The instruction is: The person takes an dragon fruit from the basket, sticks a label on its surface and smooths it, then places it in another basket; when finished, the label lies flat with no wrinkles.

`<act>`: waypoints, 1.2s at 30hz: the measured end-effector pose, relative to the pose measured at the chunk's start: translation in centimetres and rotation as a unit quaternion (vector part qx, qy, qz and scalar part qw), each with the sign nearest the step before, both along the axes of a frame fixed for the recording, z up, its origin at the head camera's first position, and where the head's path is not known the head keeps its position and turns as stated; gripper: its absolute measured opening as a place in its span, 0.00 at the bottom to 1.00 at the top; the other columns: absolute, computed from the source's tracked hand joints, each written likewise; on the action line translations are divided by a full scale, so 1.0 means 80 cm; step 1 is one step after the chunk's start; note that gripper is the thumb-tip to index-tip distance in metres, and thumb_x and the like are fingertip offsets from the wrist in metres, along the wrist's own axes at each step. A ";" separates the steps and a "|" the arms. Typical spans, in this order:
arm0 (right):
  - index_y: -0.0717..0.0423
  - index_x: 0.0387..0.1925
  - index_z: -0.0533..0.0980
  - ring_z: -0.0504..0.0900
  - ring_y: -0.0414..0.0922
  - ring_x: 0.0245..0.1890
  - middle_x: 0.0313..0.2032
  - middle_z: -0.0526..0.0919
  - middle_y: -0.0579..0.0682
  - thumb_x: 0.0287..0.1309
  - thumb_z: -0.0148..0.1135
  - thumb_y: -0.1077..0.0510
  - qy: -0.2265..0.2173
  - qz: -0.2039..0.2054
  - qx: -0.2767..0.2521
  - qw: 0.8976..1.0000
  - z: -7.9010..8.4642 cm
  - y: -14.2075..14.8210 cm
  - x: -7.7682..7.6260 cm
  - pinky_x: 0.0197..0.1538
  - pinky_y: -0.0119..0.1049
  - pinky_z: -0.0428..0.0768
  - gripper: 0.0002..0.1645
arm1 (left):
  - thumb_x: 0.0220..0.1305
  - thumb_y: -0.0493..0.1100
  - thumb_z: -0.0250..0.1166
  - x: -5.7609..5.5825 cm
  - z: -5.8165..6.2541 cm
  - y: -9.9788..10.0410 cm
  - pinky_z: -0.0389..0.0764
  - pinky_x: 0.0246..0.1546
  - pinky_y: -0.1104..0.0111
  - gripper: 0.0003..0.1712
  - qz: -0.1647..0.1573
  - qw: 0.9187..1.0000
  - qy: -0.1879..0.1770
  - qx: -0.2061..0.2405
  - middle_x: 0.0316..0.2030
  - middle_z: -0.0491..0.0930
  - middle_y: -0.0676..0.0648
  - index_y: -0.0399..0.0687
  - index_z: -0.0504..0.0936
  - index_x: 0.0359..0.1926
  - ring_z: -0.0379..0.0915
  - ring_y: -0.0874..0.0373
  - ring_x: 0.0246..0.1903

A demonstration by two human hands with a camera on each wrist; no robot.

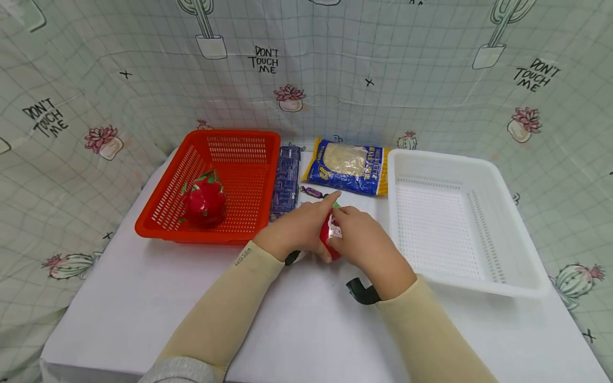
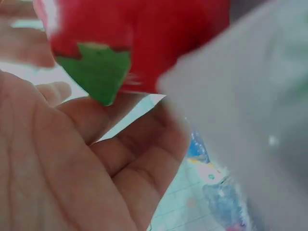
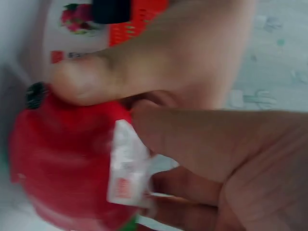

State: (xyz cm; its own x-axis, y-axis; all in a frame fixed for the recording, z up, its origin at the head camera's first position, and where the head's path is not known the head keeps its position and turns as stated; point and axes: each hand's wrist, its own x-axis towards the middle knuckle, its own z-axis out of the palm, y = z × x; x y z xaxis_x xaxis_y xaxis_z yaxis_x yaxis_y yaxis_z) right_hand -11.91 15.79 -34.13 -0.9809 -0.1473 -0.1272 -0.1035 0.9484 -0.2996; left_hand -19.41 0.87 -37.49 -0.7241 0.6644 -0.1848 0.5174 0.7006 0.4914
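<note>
Gripping hands [image 1: 362,240], white table [image 1: 316,324], gridded backdrop [image 1: 330,69]

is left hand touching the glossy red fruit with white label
Touching: in the right wrist view, the left hand rests its thumb on the glossy red fruit.

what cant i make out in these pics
Head: most of the held red fruit, covered by the left hand and right hand.
Left wrist: the fruit's upper part, cut off by the top edge.
Right wrist: print on the white label, too blurred to read.
Left wrist: the pale shape at right, too blurred to name.
</note>
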 end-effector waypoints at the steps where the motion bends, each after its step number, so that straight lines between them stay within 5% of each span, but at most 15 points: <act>1: 0.62 0.75 0.70 0.78 0.62 0.70 0.74 0.74 0.62 0.68 0.71 0.51 -0.010 0.008 0.006 1.000 -0.002 -0.002 -0.001 0.71 0.55 0.79 0.40 | 0.40 0.54 0.91 0.000 0.001 -0.002 0.79 0.70 0.50 0.84 0.003 1.000 -0.004 -0.003 0.74 0.73 0.45 0.62 0.41 0.88 0.72 0.45 0.71; 5: 0.61 0.80 0.64 0.71 0.61 0.76 0.79 0.66 0.61 0.66 0.74 0.48 -0.027 0.020 0.010 0.999 -0.010 -0.008 -0.006 0.77 0.55 0.72 0.49 | 0.43 0.52 0.90 0.001 0.009 -0.008 0.77 0.72 0.51 0.85 0.014 1.000 -0.008 -0.025 0.76 0.72 0.44 0.63 0.36 0.88 0.72 0.45 0.72; 14: 0.57 0.81 0.60 0.74 0.59 0.74 0.76 0.71 0.59 0.55 0.84 0.54 -0.029 0.018 -0.041 0.999 -0.023 -0.019 -0.012 0.76 0.56 0.74 0.59 | 0.49 0.46 0.88 0.011 0.027 -0.015 0.78 0.71 0.52 0.79 0.028 0.996 0.014 -0.080 0.73 0.75 0.42 0.53 0.40 0.88 0.75 0.44 0.69; 23: 0.44 0.85 0.54 0.63 0.76 0.77 0.84 0.49 0.67 0.52 0.85 0.52 -0.074 0.002 -0.012 0.997 -0.031 -0.027 -0.016 0.69 0.67 0.77 0.67 | 0.64 0.42 0.77 0.012 0.040 -0.025 0.82 0.67 0.52 0.57 0.058 0.990 0.038 -0.125 0.70 0.78 0.38 0.37 0.53 0.84 0.80 0.44 0.63; 28: 0.48 0.83 0.59 0.66 0.74 0.73 0.79 0.55 0.68 0.48 0.86 0.50 -0.040 0.015 0.003 0.999 -0.044 -0.035 -0.018 0.65 0.66 0.81 0.65 | 0.67 0.39 0.74 0.010 0.045 -0.029 0.78 0.71 0.55 0.53 0.080 0.989 0.033 -0.124 0.74 0.74 0.41 0.38 0.53 0.84 0.79 0.46 0.64; 34: 0.52 0.77 0.66 0.73 0.68 0.66 0.73 0.64 0.67 0.47 0.85 0.51 -0.002 0.003 -0.008 1.000 -0.046 -0.036 -0.014 0.62 0.62 0.84 0.57 | 0.71 0.39 0.71 0.009 0.050 -0.031 0.87 0.59 0.57 0.52 0.083 0.986 0.065 -0.125 0.59 0.85 0.38 0.34 0.50 0.84 0.83 0.50 0.44; 36: 0.52 0.78 0.65 0.74 0.66 0.67 0.74 0.64 0.67 0.47 0.86 0.52 0.002 0.000 -0.021 1.000 -0.038 -0.032 -0.011 0.62 0.61 0.85 0.59 | 0.71 0.43 0.71 0.009 0.051 -0.033 0.88 0.57 0.58 0.52 0.092 0.984 0.077 -0.133 0.58 0.86 0.38 0.35 0.50 0.84 0.84 0.50 0.46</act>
State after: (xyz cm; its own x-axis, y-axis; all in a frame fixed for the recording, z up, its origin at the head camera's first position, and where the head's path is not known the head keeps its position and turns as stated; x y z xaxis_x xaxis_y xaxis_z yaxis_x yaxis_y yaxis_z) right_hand -12.77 13.22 -37.16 -0.9814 -0.1515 -0.1179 -0.1038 0.9354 -0.3380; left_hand -18.65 -1.75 -33.37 -0.8603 0.4635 -0.2124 0.4247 0.8820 0.2042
